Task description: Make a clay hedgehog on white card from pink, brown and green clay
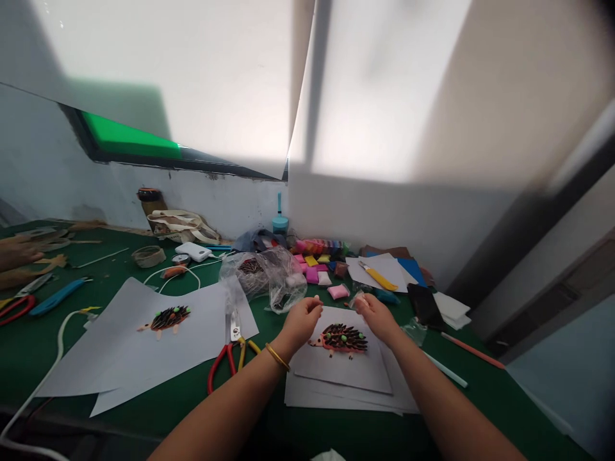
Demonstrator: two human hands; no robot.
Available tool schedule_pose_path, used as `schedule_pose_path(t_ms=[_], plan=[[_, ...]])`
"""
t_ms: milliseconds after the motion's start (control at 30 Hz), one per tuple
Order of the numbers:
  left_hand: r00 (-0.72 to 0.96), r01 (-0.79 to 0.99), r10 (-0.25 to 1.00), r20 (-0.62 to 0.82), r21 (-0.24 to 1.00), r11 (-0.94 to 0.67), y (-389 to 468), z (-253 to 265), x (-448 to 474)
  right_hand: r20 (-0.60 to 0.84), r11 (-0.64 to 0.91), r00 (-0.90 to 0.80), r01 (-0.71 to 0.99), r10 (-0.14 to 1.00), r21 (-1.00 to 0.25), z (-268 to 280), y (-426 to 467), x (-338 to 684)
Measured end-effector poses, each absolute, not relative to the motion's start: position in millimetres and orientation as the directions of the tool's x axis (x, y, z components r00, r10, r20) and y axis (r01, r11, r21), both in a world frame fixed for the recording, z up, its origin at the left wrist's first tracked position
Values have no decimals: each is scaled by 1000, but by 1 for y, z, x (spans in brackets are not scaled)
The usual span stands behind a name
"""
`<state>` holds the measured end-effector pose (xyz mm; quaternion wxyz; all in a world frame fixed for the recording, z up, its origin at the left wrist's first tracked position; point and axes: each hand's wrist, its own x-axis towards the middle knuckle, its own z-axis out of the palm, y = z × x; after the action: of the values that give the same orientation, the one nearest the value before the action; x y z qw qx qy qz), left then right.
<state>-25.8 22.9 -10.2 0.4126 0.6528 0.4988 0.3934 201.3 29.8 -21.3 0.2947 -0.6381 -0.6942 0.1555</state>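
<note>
My left hand [302, 318] and my right hand [377, 315] hover just above a clay hedgehog [340, 337] with dark spines and green dots, which lies on a stack of white paper [336, 374]. Both hands have their fingers pinched together; the right one seems to pinch a small clear wrapper [358, 298], and I cannot tell what the left holds, if anything. A second clay hedgehog [166, 317] lies on white sheets to the left.
Red-handled scissors [229, 355] lie between the paper stacks. Clear plastic bags [269, 272], coloured clay pieces [317, 269], a yellow cutter [379, 277], a black phone [425, 306] and pens fill the green table [29, 346]. Another person's hand [16, 253] rests far left.
</note>
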Motion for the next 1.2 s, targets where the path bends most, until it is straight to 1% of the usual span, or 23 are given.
schedule_pose_path(t_ms=[67,133,233,367,500,600,633,667,767,833,933,1200], plan=[[171,575,976,132,791,-208,31,-19,-36,191,106,2,827,982,-552,-27,46,215],[191,731,975,118,646,-221,35,-26,-45,193,98,4,851,981,-516,-31,58,224],[244,830,964,108,491,-265,36,-29,-50,225,103,4,882,974,-459,-34,70,229],[298,875,952,71,379,-302,41,-24,-48,273,128,-15,906,962,-403,-36,77,226],[338,883,941,15,342,-322,48,-18,-50,352,150,-8,914,936,-378,-32,65,224],[325,895,946,16,320,-313,50,-14,-56,420,155,10,921,908,-357,-30,42,228],[323,898,946,16,310,-312,50,-14,-59,418,141,21,925,908,-352,-31,34,230],[324,901,946,14,300,-313,50,-14,-61,394,110,42,929,918,-354,-33,25,232],[339,902,941,-5,285,-323,51,-14,-66,242,24,67,934,968,-355,-44,5,234],[345,899,939,-7,289,-328,53,-16,-66,194,18,54,936,980,-350,-54,-2,233],[333,898,943,-3,305,-316,55,-20,-63,203,22,59,927,977,-374,-64,-5,229],[316,891,948,-26,351,-287,63,-22,-57,193,-37,156,860,969,-509,-63,-8,225]])
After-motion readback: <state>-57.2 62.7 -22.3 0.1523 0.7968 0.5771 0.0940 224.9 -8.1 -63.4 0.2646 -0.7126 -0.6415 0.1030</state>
